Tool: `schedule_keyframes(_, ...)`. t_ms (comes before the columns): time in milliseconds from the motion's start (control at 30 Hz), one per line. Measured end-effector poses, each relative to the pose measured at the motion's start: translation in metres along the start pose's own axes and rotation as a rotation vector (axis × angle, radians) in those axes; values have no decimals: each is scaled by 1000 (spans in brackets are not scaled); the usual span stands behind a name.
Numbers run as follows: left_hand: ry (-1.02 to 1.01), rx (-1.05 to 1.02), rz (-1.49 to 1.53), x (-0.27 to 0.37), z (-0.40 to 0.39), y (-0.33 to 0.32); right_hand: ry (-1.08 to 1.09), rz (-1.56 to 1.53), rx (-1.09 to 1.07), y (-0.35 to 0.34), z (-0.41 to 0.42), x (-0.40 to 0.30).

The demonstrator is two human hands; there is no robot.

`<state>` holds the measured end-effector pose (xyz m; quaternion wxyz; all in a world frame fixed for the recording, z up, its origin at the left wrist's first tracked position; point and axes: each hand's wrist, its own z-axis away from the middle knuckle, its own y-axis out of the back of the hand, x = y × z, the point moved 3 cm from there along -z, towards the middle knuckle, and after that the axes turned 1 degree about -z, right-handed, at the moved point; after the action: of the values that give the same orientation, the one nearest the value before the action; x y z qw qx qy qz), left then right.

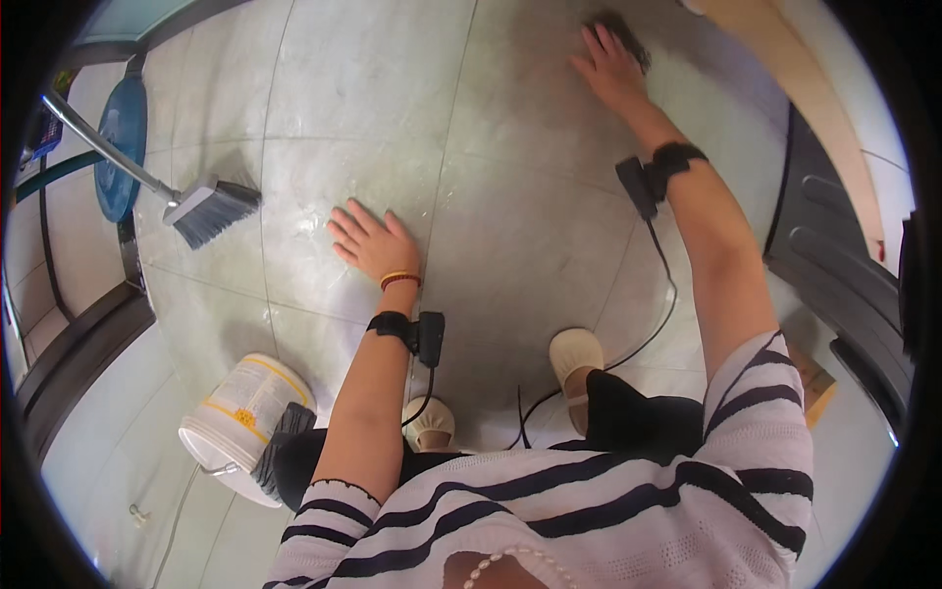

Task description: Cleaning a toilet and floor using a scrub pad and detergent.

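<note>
My left hand (374,243) is palm down with its fingers spread, over or on a wet-looking patch of the grey tiled floor (353,103). It holds nothing that I can see. Far forward on the right, my right hand (617,70) reaches out, palm down, with thumb and fingers apart. A dark patch (627,37) lies right along its fingers; whether this is a shadow or a dark cloth I cannot tell. What lies under both palms is hidden. Each wrist wears a black strap with a small box (428,339) and a cable.
A grey-bristled broom (213,210) leans in from the left, near a round blue object (121,147). A white bucket (246,412) with a dark grey cloth (285,449) over its rim stands by my left leg. Dark furniture (831,221) lines the right. Cables (666,316) hang by my feet.
</note>
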<state>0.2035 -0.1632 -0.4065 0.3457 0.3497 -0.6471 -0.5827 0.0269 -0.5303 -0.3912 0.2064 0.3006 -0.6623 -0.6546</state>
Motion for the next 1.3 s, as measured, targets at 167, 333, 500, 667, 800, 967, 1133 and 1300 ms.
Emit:
schedule_keyframes(167, -10, 7, -84, -2, -2, 1, 315, -319, -248, -1, 122, -113)
schedule_keyframes(333, -39, -4, -75, -5, 2, 1, 402, -378, -172, -10, 39, -135)
schedule_keyframes(500, -8, 22, -91, -4, 3, -6, -50, -67, 66, -3, 32, 16)
schedule_keyframes(667, -33, 48, -119, 1, -1, 6, -13, -313, -176, -3, 113, -47)
schedule_keyframes(800, -45, 76, -98, -5, 1, -3, -231, -1672, -424, 47, 101, -86)
schedule_keyframes(967, -13, 43, -122, -2, 2, 0, -541, -2237, -393, 55, 102, -71)
schedule_keyframes(1133, -17, 46, -86, 0, 1, 2, -639, -1863, -293, 44, 102, -57)
schedule_keyframes(1300, -25, 48, -92, -2, 1, 0, 234, -315, 92, 40, 82, -88)
